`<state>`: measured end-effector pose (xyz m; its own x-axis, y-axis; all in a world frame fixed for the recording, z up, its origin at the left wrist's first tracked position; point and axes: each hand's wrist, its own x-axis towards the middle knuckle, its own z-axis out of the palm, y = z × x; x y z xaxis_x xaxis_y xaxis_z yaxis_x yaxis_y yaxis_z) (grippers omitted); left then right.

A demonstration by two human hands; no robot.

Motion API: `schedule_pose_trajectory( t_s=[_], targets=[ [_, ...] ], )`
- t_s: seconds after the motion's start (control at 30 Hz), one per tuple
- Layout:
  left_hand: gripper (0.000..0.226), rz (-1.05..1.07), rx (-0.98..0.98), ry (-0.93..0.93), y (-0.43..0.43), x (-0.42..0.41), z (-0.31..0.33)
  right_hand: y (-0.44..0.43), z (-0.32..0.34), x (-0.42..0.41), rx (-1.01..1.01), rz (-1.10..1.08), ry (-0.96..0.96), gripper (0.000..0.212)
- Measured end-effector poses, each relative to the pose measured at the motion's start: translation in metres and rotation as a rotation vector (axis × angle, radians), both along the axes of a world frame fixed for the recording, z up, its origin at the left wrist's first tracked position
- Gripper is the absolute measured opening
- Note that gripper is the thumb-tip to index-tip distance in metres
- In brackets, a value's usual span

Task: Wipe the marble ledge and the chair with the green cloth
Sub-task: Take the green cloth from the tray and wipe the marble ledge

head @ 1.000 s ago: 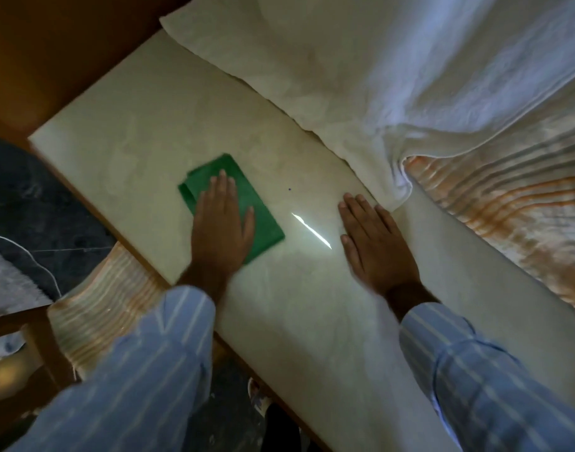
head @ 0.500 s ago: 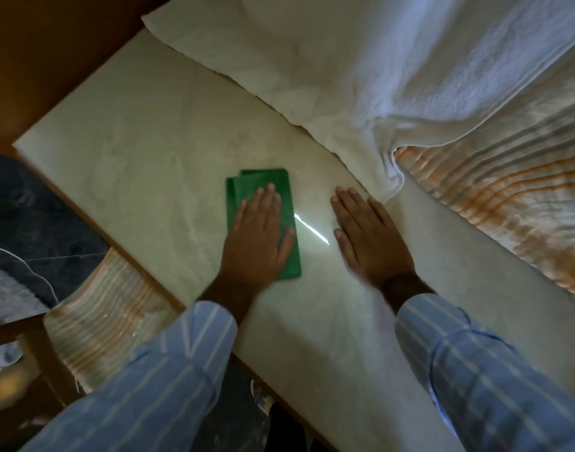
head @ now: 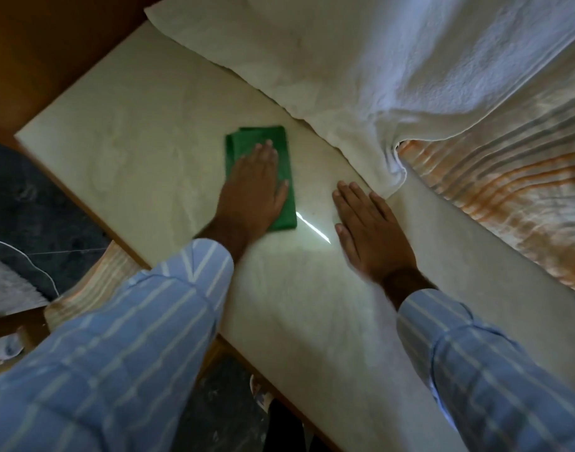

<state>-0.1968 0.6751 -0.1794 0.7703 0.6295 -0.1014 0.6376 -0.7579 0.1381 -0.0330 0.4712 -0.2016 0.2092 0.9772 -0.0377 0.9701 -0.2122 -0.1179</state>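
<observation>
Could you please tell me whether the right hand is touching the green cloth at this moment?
Apart. The head view shows bare marble ledge between the right hand and the green cloth, which lies under the left hand.

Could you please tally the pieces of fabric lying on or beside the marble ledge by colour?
Green: 1, the green cloth under the left hand on the marble ledge.
White: 1, the white towel draped over the ledge's far edge.
Orange-striped: 2, the striped fabric on the right and a striped piece below the ledge's near edge.
Total: 4.
</observation>
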Motion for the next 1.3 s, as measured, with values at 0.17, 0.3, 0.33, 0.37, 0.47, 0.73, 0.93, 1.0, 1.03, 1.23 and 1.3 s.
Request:
schedule_pose_trajectory(
  t_s=[0.17,0.3,0.33,0.37,0.47,0.73,0.93,1.0,1.03,1.23,1.3],
  targets=[
    [0.065,0.225,-0.054,-0.047,-0.014,0.025,0.003,0.001,0.000,-0.001,0.013,-0.001,0.011,0.061],
    [0.066,-0.133,-0.067,-0.041,-0.078,-0.006,0.000,0.000,0.001,-0.001,-0.004,0.000,0.011,0.063],
    [0.065,-0.208,-0.073,-0.042,-0.084,-0.019,-0.001,0.000,0.001,-0.001,-0.011,-0.001,0.011,0.063],
    [0.065,-0.244,-0.069,-0.053,-0.082,-0.032,-0.002,0.001,0.002,0.000,-0.016,0.000,0.009,0.063],
    [0.066,-0.017,-0.031,-0.073,-0.047,-0.058,-0.006,0.001,0.002,-0.001,-0.010,-0.002,-0.007,0.062],
    [0.070,0.445,0.036,-0.002,-0.013,-0.045,-0.010,0.001,0.003,-0.003,0.015,-0.008,-0.002,0.061],
    [0.073,0.096,-0.065,-0.037,-0.107,-0.030,-0.004,0.002,0.004,-0.001,0.006,-0.002,-0.009,0.062],
    [0.072,0.045,-0.078,-0.022,-0.091,-0.031,0.003,0.002,0.004,-0.002,0.015,0.004,-0.012,0.062],
    [0.071,0.060,-0.078,-0.015,-0.077,-0.029,0.006,0.002,0.004,-0.002,0.022,0.006,-0.010,0.062],
    [0.064,0.207,-0.110,0.014,-0.012,0.009,0.019,0.002,0.001,-0.003,0.041,0.004,-0.004,0.062],
    [0.064,0.189,-0.123,0.020,-0.030,0.009,0.021,0.000,0.003,-0.003,0.041,-0.003,0.005,0.061]
  ],
)
